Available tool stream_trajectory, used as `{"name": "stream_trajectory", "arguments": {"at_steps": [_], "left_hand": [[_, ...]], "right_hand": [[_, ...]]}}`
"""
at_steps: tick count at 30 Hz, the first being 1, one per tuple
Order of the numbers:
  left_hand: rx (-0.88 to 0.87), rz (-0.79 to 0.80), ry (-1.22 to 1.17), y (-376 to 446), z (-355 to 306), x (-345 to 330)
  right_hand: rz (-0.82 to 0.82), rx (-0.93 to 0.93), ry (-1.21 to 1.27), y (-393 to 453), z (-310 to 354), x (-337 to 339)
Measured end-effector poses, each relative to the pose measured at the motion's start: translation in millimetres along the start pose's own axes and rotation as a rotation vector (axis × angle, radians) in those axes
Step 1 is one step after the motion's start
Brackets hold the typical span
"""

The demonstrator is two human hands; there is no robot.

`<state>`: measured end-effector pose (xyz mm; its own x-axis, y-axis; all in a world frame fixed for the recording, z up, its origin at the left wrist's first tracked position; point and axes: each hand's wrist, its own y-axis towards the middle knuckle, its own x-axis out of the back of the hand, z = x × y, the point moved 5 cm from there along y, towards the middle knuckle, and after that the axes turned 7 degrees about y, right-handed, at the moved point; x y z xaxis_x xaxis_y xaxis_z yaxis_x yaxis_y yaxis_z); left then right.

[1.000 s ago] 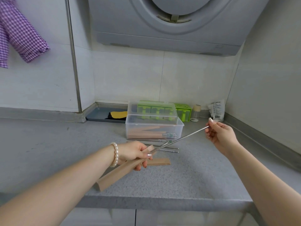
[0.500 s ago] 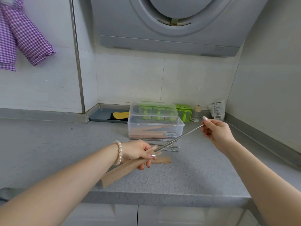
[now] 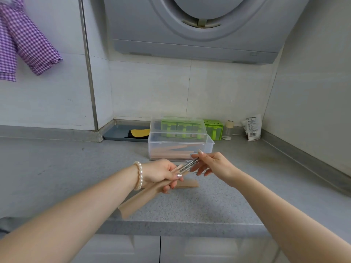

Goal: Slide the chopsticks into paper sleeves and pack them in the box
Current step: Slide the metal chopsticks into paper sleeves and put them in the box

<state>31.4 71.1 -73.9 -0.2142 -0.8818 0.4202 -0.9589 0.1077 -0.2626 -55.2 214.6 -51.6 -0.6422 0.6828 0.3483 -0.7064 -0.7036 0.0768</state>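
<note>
My left hand [image 3: 161, 172] grips a long brown paper sleeve [image 3: 140, 199] that slants down toward the counter's front edge. A pair of metal chopsticks [image 3: 189, 166] sits mostly inside the sleeve, only the short top end sticking out. My right hand [image 3: 210, 164] pinches that top end with thumb and forefinger, the other fingers spread. Another brown sleeve [image 3: 188, 184] lies flat on the counter under my hands. Behind them stands the clear plastic box [image 3: 180, 149], holding several sleeved chopsticks. Its clear lid [image 3: 177, 126] leans behind it.
A green plastic holder [image 3: 212, 129], a small jar [image 3: 228, 130] and a white packet [image 3: 252, 129] stand along the back wall. A grey tray [image 3: 119, 132] with a yellow item sits back left. The range hood [image 3: 199, 27] hangs overhead. A purple checked cloth [image 3: 24, 40] hangs at left.
My right hand has moved left toward my left hand, pushing the chopsticks deep into the sleeve. A long stretch of bare metal showed before; now only the top end shows.
</note>
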Motion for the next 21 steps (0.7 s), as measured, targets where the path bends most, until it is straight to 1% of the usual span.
{"name": "stream_trajectory", "arguments": {"at_steps": [2,3,6,8,10,12,14,15,17,18,19,21], "left_hand": [[-0.005,0.005,0.006,-0.8,0.1,1.1],[-0.012,0.005,0.009,-0.8,-0.8,1.3],[-0.043,-0.014,0.020,1.7,-5.9,1.7],[-0.047,-0.019,0.009,5.0,-10.4,2.4],[-0.058,-0.032,-0.017,7.6,-15.3,7.2],[-0.065,-0.123,0.041,9.1,-17.7,22.3],[-0.034,-0.308,0.154,10.1,-13.1,45.8],[-0.008,-0.413,0.153,10.2,-7.6,58.3],[0.039,-0.576,0.043,9.6,7.1,77.1],[0.061,-0.613,0.007,9.8,13.6,81.8],[0.080,-0.614,0.014,11.2,19.6,83.2],[0.092,-0.541,0.118,18.4,27.2,77.0]], "right_hand": [[0.015,0.001,0.005,1.6,-1.1,0.1],[0.006,0.003,0.051,2.7,-1.7,1.4],[-0.045,-0.030,0.376,7.1,-5.4,6.2],[-0.055,-0.050,0.519,9.9,-4.8,10.0],[-0.069,-0.048,0.571,13.6,-2.8,18.0],[-0.115,-0.037,0.596,17.8,-1.3,36.0],[-0.219,-0.020,0.619,22.5,-1.7,65.1],[-0.293,-0.015,0.642,25.1,-3.7,82.3],[-0.457,-0.014,0.718,29.4,-11.4,114.4],[-0.535,-0.016,0.753,33.6,-17.1,127.3],[-0.601,-0.017,0.780,38.3,-22.7,136.6],[-0.690,-0.021,0.798,50.7,-30.2,143.9]]}}
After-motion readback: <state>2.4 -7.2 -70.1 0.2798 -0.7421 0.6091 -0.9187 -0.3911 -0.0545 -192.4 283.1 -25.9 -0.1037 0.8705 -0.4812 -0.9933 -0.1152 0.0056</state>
